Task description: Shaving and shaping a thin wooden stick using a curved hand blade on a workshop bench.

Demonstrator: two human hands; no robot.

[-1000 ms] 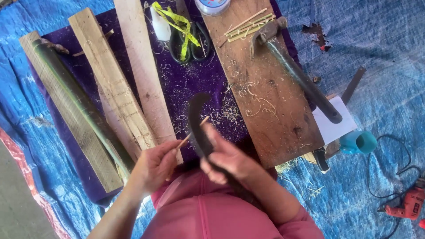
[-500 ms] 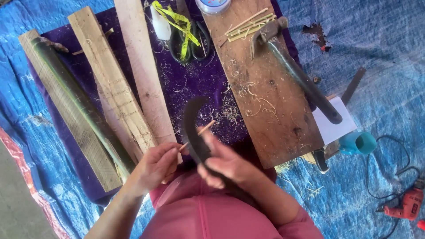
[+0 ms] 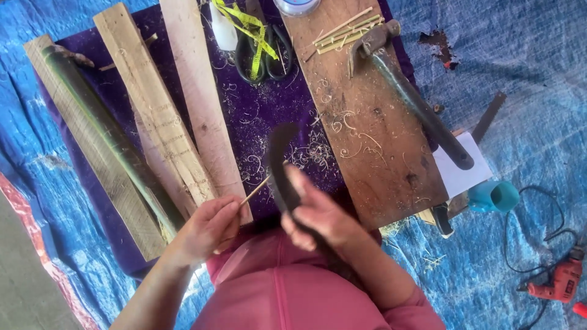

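Note:
My right hand (image 3: 318, 215) grips a dark curved knife (image 3: 278, 153) whose blade points away from me over the purple cloth (image 3: 269, 110). My left hand (image 3: 208, 227) pinches a thin pale bamboo stick (image 3: 255, 190), and the stick's far end lies against the blade's edge. Both hands work close together just above my pink-clothed lap. Curled shavings lie on the cloth and on the wooden board (image 3: 361, 122) beyond the blade.
Two wooden planks (image 3: 177, 116) and a green bamboo pole (image 3: 110, 134) lie to the left. On the board rest a hammer (image 3: 416, 101) and several thin sticks (image 3: 345, 30). Scissors with a yellow tape measure (image 3: 260, 46) sit at the top. A teal cup (image 3: 494, 197) and a red drill (image 3: 559, 281) are at right, all on a blue tarp (image 3: 526, 73).
The knife blade has shifted slightly forward along the stick, and my left hand has drawn the stick a little toward me. The rest has stayed put.

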